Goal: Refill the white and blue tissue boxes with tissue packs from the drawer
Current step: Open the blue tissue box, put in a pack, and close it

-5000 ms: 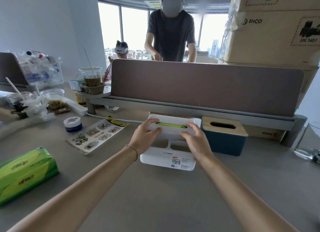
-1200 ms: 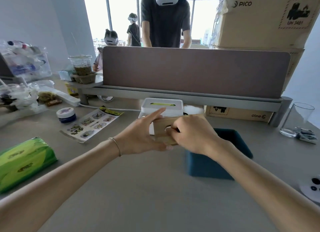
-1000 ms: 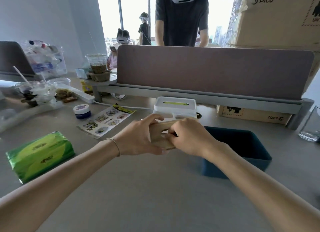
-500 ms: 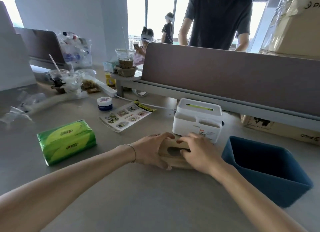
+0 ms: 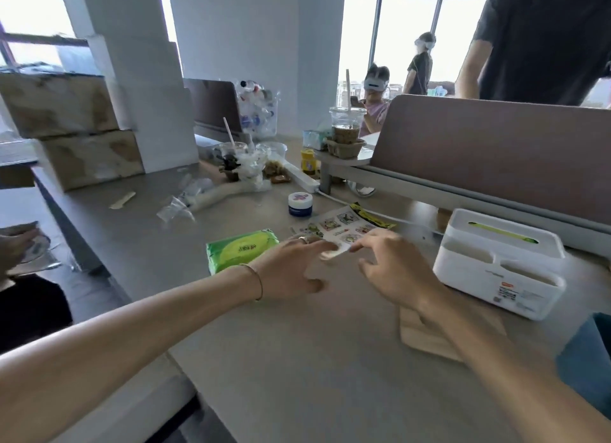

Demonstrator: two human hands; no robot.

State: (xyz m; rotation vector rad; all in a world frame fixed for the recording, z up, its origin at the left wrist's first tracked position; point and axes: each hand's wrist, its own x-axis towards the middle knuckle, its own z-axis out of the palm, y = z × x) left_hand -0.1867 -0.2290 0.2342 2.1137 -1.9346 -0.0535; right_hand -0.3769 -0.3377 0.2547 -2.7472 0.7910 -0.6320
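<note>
Both hands reach out over the smooth grey tabletop (image 5: 297, 370), blurred. The left hand (image 5: 291, 270) has its fingers spread and loose, its grip empty, with a ring on one finger and a thin bracelet (image 5: 256, 282) at the wrist. It hangs just beside the green tissue pack (image 5: 241, 249), a soft rectangular packet in glossy plastic lying flat on the tabletop; I cannot tell whether the fingers touch it. The right hand (image 5: 393, 270) is also open, fingers curled slightly, holding nothing.

Under the right forearm lies the flat wooden lid (image 5: 426, 336), pale, with rounded corners, resting on the tabletop. Just behind it stands the white tissue box (image 5: 499, 270), hard plastic with rounded edges, a green strip showing through the slot in its top and open compartments along its front. At the right edge only a corner of the blue tissue box (image 5: 588, 360) shows, matte and dark.

Beyond the hands lie a glossy sticker sheet (image 5: 344, 227) and a small round jar (image 5: 300, 204) with a white lid. A brown fabric-covered divider (image 5: 496, 151) runs along the back of the tabletop.
</note>
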